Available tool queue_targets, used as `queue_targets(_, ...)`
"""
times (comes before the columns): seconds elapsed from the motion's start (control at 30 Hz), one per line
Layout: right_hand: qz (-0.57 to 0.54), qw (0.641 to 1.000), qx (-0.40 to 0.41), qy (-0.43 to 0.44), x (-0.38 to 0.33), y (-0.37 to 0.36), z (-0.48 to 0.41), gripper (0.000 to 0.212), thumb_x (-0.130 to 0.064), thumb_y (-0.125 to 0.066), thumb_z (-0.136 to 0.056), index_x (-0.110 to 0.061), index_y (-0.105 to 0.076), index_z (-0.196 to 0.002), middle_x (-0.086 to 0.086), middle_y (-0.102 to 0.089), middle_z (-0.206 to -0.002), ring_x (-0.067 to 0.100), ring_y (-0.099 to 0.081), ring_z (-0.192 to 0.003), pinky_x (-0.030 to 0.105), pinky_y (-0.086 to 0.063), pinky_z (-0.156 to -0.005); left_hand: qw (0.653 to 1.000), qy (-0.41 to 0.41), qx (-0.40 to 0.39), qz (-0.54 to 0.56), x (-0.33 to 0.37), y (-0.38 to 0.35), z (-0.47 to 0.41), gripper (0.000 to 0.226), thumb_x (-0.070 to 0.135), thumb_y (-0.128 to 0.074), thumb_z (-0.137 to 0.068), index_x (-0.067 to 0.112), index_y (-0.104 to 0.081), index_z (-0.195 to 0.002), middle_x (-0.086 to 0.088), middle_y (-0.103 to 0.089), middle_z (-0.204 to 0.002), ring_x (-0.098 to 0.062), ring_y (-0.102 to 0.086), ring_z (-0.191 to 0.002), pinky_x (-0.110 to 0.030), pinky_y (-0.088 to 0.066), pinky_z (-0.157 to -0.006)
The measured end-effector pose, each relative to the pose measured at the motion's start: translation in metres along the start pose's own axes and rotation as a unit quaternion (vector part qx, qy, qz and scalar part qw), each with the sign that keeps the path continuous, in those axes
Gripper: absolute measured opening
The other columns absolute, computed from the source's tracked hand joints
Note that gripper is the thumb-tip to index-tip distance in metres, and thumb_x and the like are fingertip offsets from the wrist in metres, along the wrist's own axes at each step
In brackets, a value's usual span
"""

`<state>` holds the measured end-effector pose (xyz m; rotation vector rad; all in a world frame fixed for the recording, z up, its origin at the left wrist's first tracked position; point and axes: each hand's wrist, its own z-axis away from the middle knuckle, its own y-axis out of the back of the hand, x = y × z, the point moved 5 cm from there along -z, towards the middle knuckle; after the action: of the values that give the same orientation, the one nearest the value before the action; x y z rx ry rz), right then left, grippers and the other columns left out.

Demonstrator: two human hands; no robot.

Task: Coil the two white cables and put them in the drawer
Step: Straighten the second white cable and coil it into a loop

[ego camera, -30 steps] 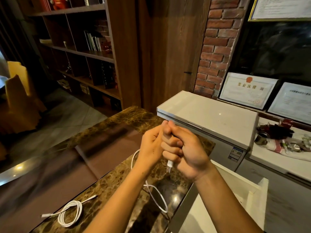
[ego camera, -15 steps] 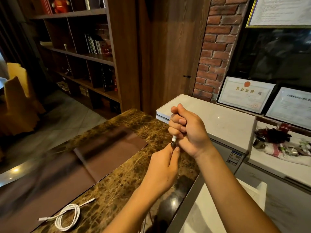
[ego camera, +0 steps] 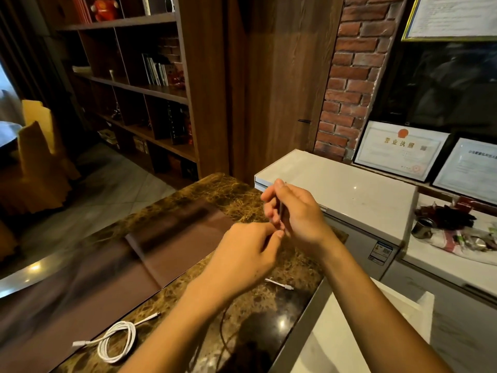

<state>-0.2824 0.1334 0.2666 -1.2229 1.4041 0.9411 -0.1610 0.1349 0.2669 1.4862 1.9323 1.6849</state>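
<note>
My right hand is closed around loops of a white cable, held above the marble counter. Just below it, my left hand pinches the same cable at its fingertips. The cable's free end with a white plug lies on the counter under my hands; the loops are mostly hidden by my fingers. A second white cable lies coiled at the counter's near left. The open white drawer sits at the lower right, under my right forearm.
A white chest freezer stands behind my hands. To its right are a metal cup and clutter. Framed certificates lean on the wall. A dark mat covers the counter's left, and wooden bookshelves stand beyond.
My left hand has swung under and around my right hand, wrapping the cable. The hanging loop is gone; the free plug end now lies on the counter.
</note>
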Motion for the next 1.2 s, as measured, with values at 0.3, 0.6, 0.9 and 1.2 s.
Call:
queue_targets(0.3,0.135,0.991,-0.001,0.023,0.021,-0.008,0.007,0.042,-0.044,-0.041,-0.1,-0.016,-0.069,-0.086,0.005,-0.068,-0.08,0.021,-0.065,-0.079,0.046,-0.05,-0.075,0.999,-0.028,0.026,-0.038,-0.006,0.04,-0.019,0.046,0.05,-0.036,-0.097,0.028,-0.073,-0.081,0.007,-0.069,-0.065,-0.008,-0.061,-0.058,-0.035,-0.053,-0.058)
queue_targets(0.6,-0.009,1.0,-0.002,-0.022,0.022,-0.024,0.019,0.056,-0.009,-0.031,-0.104,-0.012,-0.074,-0.067,0.007,-0.068,-0.063,0.026,-0.058,-0.066,0.038,-0.044,-0.061,0.995,-0.078,0.062,0.011,-0.001,0.05,-0.043,0.054,0.05,-0.048,-0.102,0.019,-0.058,-0.058,-0.001,-0.052,-0.05,-0.016,-0.051,-0.048,-0.04,-0.044,-0.052)
queue_targets(0.9,-0.111,0.992,-0.031,-0.059,0.008,-0.033,0.03,0.053,-0.038,-0.032,-0.108,-0.004,-0.062,-0.08,0.004,-0.057,-0.054,0.012,-0.045,-0.049,0.03,-0.029,-0.056,0.993,-0.063,0.068,0.078,-0.01,0.049,-0.071,0.057,0.046,-0.053,-0.1,0.013,-0.058,-0.053,0.004,-0.046,-0.046,-0.008,-0.041,-0.043,-0.017,-0.034,-0.048)
queue_targets(1.2,-0.11,0.988,-0.068,-0.086,0.001,-0.032,0.045,0.048,-0.039,-0.034,-0.107,-0.013,-0.061,-0.077,0.001,-0.047,-0.055,0.01,-0.041,-0.051,0.027,-0.029,-0.051,0.978,-0.047,0.025,0.201,-0.008,0.033,-0.079,0.062,0.044,-0.057,-0.099,0.019,-0.041,-0.045,0.007,-0.034,-0.043,-0.008,-0.031,-0.041,-0.022,-0.033,-0.048)
